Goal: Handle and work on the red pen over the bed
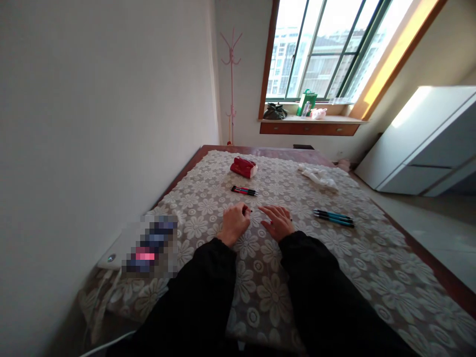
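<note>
Near middle of surface, left hand curled, right hand stretched; can't tell if either holds something. Blue pens right.

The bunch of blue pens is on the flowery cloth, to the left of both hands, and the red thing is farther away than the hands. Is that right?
Not quite: the head view shows the bunch of blue pens to the right of both the left hand and the right hand. The rest is right.
</note>
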### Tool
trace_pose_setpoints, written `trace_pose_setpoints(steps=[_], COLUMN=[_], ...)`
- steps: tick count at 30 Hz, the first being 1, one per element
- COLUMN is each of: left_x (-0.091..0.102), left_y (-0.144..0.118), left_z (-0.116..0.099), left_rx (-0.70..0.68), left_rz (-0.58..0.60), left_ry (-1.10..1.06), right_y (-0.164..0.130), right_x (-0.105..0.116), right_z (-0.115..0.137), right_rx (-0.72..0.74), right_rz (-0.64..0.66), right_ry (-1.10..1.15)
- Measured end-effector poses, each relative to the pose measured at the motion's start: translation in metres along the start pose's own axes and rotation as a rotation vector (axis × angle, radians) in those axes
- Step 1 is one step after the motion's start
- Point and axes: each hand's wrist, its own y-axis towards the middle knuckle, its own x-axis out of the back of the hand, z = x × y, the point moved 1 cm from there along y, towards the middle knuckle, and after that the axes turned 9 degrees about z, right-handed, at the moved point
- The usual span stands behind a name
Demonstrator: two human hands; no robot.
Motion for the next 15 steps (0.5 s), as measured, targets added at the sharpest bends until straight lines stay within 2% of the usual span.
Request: trace_pose_setpoints(steps=[4, 7, 15], left_x=[-0.0054, -0.0084, -0.0076], left_y=[-0.0018, -0.0021, 0.0006], left_z=[-0.0073, -0.0086, 0.001], left_rx=[-0.088, -0.13, -0.092], left_rz=[0.03, 0.051, 0.046], left_ry=[-0.014, -0.011, 0.044], right_y=[0.0013, 0.0016, 0.0002], right_x=[0.0028, 0.0037, 0.0026], right_z=[0.007, 0.0076, 0.0025], right_rx=[-0.024, -0.043, -0.086], right_rz=[-0.039, -0.019, 0.055], right_ry=[0.008, 0.035, 0.142])
